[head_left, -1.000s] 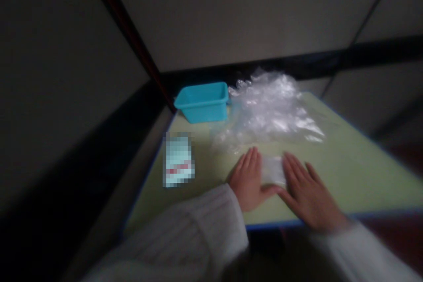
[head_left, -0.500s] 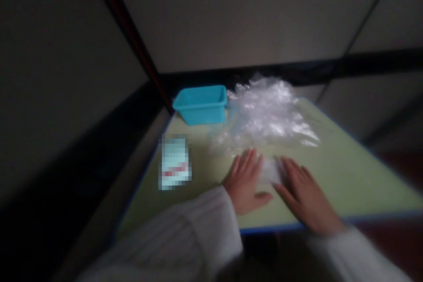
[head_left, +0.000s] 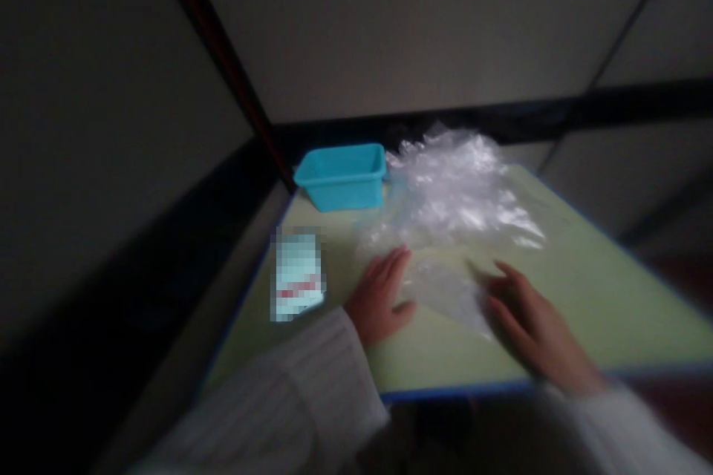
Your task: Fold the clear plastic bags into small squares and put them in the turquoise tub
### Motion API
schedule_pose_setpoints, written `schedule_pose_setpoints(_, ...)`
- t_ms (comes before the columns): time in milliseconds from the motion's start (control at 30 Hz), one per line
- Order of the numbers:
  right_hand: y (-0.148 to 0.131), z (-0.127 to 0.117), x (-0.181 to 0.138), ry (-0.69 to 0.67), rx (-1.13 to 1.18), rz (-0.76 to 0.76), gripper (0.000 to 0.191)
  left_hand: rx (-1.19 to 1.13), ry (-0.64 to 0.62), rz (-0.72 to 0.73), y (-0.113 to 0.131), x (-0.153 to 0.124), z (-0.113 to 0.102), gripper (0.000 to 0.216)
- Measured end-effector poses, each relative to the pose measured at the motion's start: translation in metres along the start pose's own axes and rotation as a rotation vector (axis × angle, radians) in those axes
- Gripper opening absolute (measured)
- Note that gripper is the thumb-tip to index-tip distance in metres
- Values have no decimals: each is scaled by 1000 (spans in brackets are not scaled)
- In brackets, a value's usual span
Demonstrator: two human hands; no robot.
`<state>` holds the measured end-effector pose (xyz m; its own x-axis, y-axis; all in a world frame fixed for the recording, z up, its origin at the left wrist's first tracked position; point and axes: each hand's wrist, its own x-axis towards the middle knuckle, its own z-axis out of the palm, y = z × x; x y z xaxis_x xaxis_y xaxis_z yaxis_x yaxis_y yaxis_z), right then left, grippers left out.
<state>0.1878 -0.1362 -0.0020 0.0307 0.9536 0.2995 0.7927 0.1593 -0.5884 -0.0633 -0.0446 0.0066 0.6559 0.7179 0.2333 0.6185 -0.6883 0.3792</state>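
Observation:
A small clear plastic bag [head_left: 448,298] lies spread on the table between my hands. My left hand [head_left: 380,303] rests by its left edge, fingers stretched out and thumb apart, with nothing held. At the bag's right edge is my right hand [head_left: 538,330], its fingers loosely bent and apart from the thumb; whether the fingertips touch the bag is hard to see. Beyond both hands spreads a crumpled heap of clear plastic bags [head_left: 462,189], shiny and overlapping.
A turquoise plastic basket [head_left: 348,194] stands at the table's back left. A pixelated, lit pale-green rectangle [head_left: 298,274] lies near the left edge. The yellow-green table [head_left: 601,297] has a blue rim, with a wall [head_left: 417,37] behind it.
My hands have moved apart, the left one leftward and the right one slightly right. The small bag between them, earlier mostly covered and bunched, now shows spread flat.

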Motion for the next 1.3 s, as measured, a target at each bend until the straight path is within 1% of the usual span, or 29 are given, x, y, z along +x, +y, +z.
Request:
schedule_pose_setpoints(100, -9, -3, -18, -42, 64, -3, 49, -7, 101, -39, -2, 3, 2, 62)
schedule_pose_setpoints(167, -16, -5, -30, -94, 96, -49, 45, -14, 152, -69, -3, 4, 3, 56)
schedule_pose_setpoints(200, -19, -6, -35, -129, 102, -81, 42, -22, 168, -75, -4, 4, 3, 54)
schedule_pose_setpoints(300, -23, -8, -39, -116, 54, -176, 34, -59, 186, -66, -3, 3, 1, 47)
schedule_pose_setpoints(367, -20, -7, -32, -100, 1, -200, 33, -80, 158, -53, 1, 2, -1, 42)
schedule_pose_setpoints(467, -13, -2, -15, -103, -92, -231, 36, -70, 58, -17, 8, -1, -3, 41)
schedule_pose_setpoints(533, -8, 2, -6, -105, -166, -268, 39, -38, -16, 39, 13, -5, -2, 50)
schedule_pose_setpoints(633, -3, 8, 3, -128, -273, -335, 44, 8, -136, 168, 21, -12, 1, 68)
schedule_pose_setpoints(700, -1, 11, 6, -144, -325, -371, 47, 16, -196, 230, 26, -16, 4, 74)
schedule_pose_setpoints(867, 4, 14, 12, -178, -360, -402, 52, 16, -215, 243, 34, -19, 5, 75)
schedule_pose_setpoints(1000, 6, 15, 14, -201, -370, -404, 53, 6, -262, 267, 34, -17, 2, 74)
schedule_pose_setpoints(1100, 6, 16, 13, -207, -398, -406, 54, 8, -249, 266, 34, -17, 1, 74)
schedule_pose_setpoints(1300, 6, 16, 15, -233, -428, -432, 60, -7, -292, 257, 37, -17, -4, 72)
